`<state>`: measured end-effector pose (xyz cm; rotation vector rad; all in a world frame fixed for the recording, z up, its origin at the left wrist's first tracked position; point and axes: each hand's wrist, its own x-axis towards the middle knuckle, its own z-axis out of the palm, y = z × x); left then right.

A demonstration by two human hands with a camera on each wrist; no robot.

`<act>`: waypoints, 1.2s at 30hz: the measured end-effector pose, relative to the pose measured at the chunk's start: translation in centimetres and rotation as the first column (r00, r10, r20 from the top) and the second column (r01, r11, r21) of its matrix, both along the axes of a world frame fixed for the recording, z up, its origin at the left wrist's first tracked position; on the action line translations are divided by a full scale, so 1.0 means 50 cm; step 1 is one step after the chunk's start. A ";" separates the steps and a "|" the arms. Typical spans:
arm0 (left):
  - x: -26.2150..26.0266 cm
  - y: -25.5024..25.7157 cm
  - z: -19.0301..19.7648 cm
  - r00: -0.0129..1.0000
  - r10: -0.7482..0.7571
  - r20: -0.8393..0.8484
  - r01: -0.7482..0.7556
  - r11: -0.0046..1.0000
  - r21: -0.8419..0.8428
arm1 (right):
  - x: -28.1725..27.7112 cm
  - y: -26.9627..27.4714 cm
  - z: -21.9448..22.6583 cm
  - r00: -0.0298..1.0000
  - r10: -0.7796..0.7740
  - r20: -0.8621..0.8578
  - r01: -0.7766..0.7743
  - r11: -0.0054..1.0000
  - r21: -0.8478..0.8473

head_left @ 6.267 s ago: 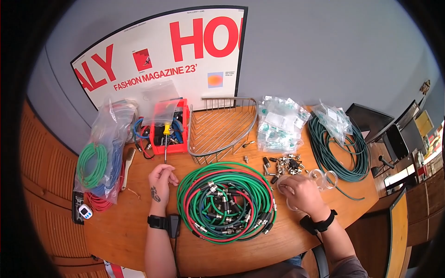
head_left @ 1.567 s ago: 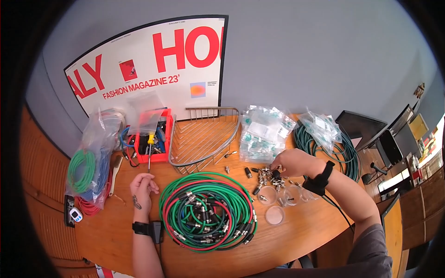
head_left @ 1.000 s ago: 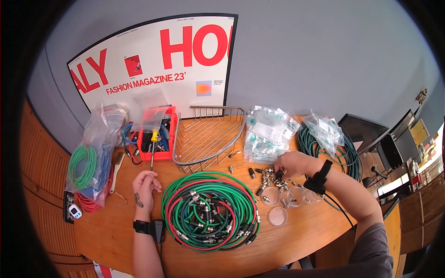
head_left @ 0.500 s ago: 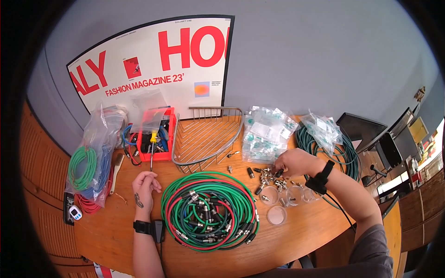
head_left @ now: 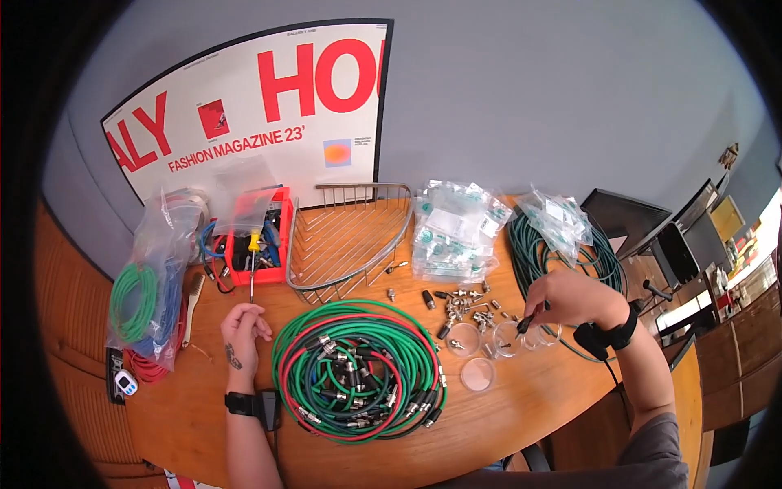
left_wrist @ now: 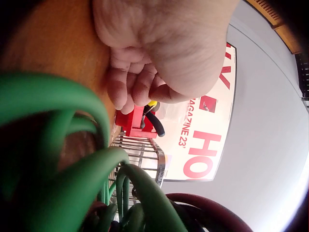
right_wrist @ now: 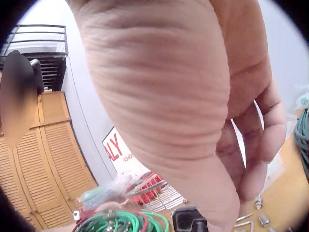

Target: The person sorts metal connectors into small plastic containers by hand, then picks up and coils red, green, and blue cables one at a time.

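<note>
My right hand [head_left: 570, 300] pinches a small connector with a black body [head_left: 526, 324], pointing down over a clear round dish [head_left: 507, 350]. In the right wrist view the black connector [right_wrist: 187, 220] shows below the thumb. Another clear dish [head_left: 466, 328], with a metal connector in it, sits to the left, and a third [head_left: 478, 375] lies nearer the person. Behind the dishes is a pile of loose metal and black connectors [head_left: 466, 303]. My left hand [head_left: 243, 330] rests on the table, fingers loosely curled and holding nothing, beside a coil of green and red cables [head_left: 358, 310].
A wire corner basket [head_left: 350, 244] stands at the back, with a red bin [head_left: 277, 261] and yellow-handled screwdriver [head_left: 254, 243] to its left. Plastic bags [head_left: 456, 232] and a dark green cable coil [head_left: 529, 257] lie behind the pile. Bagged cables [head_left: 134, 301] lie far left.
The right hand has left the connector pile and moved right and nearer the person, carrying the black connector over the dishes. Earlier it was among the dishes, which now lie spread out. The left hand stays put.
</note>
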<state>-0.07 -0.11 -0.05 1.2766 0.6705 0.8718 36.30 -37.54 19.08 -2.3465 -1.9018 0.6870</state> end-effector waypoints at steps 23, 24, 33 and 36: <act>-0.001 -0.001 0.000 1.000 0.014 0.006 -0.014 1.000 -0.007 | 0.017 0.147 -0.150 0.902 0.221 0.370 -0.189 0.974 -0.123; 0.001 -0.002 0.003 1.000 0.015 0.007 -0.014 1.000 -0.011 | 0.008 0.155 -0.147 0.883 0.232 0.408 -0.161 0.967 -0.200; 0.003 0.000 0.000 1.000 -0.001 0.014 0.001 1.000 -0.007 | 0.037 0.161 -0.193 0.800 0.361 0.479 -0.348 0.930 -0.119; 0.001 0.001 -0.002 1.000 -0.004 0.021 0.004 1.000 -0.005 | 0.033 0.165 -0.190 0.799 0.363 0.479 -0.321 0.932 -0.170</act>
